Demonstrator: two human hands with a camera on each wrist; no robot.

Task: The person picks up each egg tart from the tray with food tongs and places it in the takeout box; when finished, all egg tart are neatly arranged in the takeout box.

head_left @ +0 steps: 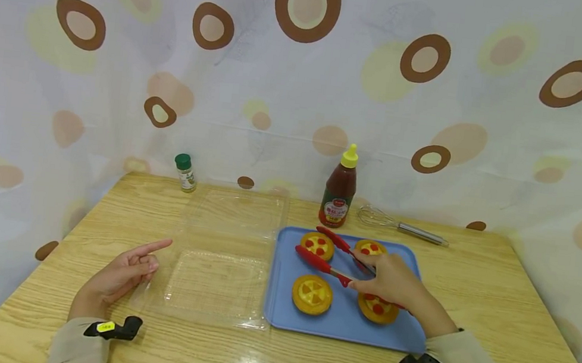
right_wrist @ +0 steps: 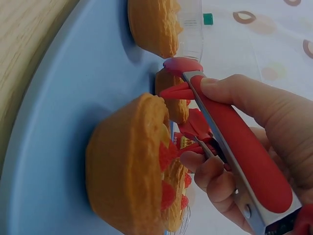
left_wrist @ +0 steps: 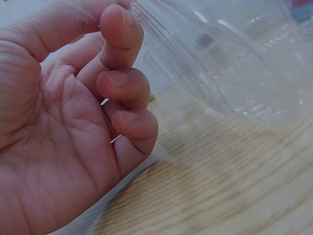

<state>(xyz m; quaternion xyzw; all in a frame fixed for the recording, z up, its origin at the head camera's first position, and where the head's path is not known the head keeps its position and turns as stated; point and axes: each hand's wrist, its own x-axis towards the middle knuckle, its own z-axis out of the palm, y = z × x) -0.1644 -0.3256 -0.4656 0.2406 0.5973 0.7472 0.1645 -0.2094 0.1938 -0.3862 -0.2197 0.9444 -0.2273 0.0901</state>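
Observation:
My right hand (head_left: 393,280) grips a pair of red-and-silver tongs (right_wrist: 244,147) over the blue tray (head_left: 307,325). The spread red tips straddle the far-left tart (head_left: 317,246), topped with red pieces; whether they touch it I cannot tell. Also on the tray sit a near-left tart (head_left: 312,295) with yellow wedges, a far-right tart (head_left: 370,247) and a near-right tart (head_left: 377,311), partly covered by my hand and the tongs. My left hand (head_left: 121,275) is at the left edge of a clear plastic box (head_left: 217,284), index finger extended, other fingers loosely curled.
The box's lid lies folded back behind its base, left of the tray. Behind the tray stands a sauce bottle (head_left: 338,190) with a yellow cap, beside a whisk (head_left: 414,231). A green-capped seasoning jar (head_left: 186,174) stands at the back left of the wooden table (head_left: 495,324).

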